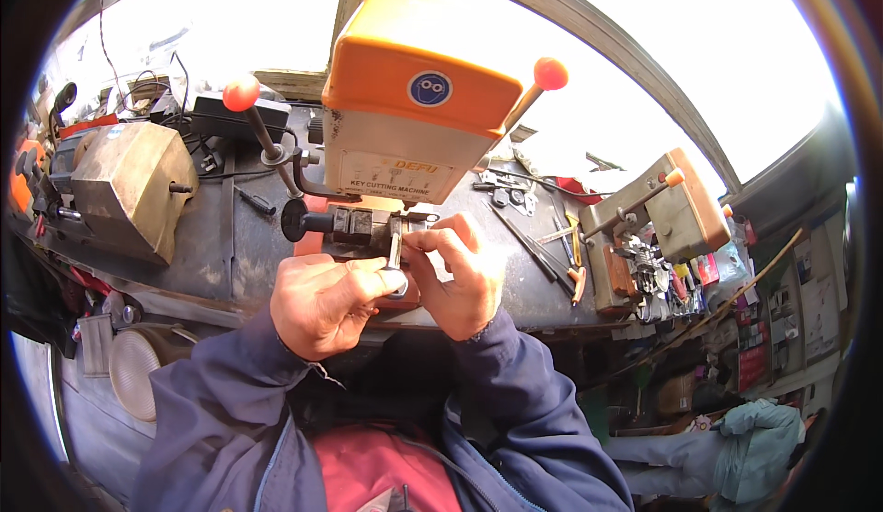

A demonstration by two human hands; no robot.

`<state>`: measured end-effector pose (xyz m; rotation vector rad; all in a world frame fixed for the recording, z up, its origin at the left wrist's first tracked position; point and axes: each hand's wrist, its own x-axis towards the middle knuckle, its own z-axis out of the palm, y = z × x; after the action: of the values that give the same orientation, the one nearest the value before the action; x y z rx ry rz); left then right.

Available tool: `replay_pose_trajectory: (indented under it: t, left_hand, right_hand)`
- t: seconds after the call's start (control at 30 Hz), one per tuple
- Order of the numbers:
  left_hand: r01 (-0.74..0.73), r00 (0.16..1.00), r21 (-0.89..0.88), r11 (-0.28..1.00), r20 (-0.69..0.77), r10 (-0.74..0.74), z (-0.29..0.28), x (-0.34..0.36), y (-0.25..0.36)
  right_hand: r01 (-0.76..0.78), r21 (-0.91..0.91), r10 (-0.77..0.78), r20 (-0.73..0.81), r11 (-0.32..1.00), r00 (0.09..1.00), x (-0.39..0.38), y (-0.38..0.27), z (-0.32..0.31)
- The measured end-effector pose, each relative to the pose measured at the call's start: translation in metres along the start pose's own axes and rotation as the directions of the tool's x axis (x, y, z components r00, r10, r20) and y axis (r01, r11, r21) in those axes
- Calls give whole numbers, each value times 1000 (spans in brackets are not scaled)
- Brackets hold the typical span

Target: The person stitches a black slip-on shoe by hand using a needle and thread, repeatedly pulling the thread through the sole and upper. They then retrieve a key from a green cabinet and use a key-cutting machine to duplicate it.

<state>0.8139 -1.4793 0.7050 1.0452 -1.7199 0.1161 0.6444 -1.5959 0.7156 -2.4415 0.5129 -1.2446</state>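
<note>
In front of me stands an orange and cream key cutting machine (405,135) with two levers tipped by orange-red balls. Beneath its head is a metal clamp (368,225) with a black knob (294,220) on its left side. My left hand (317,305) pinches the rounded head of a silver key (394,282), whose narrow blade points away from me toward the clamp. Just right of the key, my right hand (464,277) has its fingers curled, with thumb and forefinger close together at the clamp's right end. What lies between those fingertips is hidden.
A worn beige machine (138,185) occupies the bench's left side. To the right, another orange and cream machine (658,218) has many keys (658,282) hanging at its front. Dark rods (538,254) and an orange-handled tool (577,277) lie between. Windows rise behind.
</note>
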Motion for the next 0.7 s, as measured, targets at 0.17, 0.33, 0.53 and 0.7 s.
replay_pose_trajectory:
  t: [0.17, 0.33, 0.53, 0.7]
  left_hand:
    - [60, 997, 39, 997, 52, -62, 0, 8, 5]
    - [121, 990, 76, 990, 58, -126, 7, 15, 7]
    - [172, 981, 108, 979, 71, -180, 10, 16, 11]
    - [167, 985, 116, 979, 31, -172, 15, 15, 12]
  right_hand:
    - [-110, 61, 111, -12, 992, 994, -11, 1, -7]
    - [-130, 100, 141, -108, 986, 984, -24, 7, -18]
    - [-119, 64, 129, -180, 991, 975, -24, 26, -26]
    - [-410, 368, 432, 27, 834, 902, -18, 49, -19]
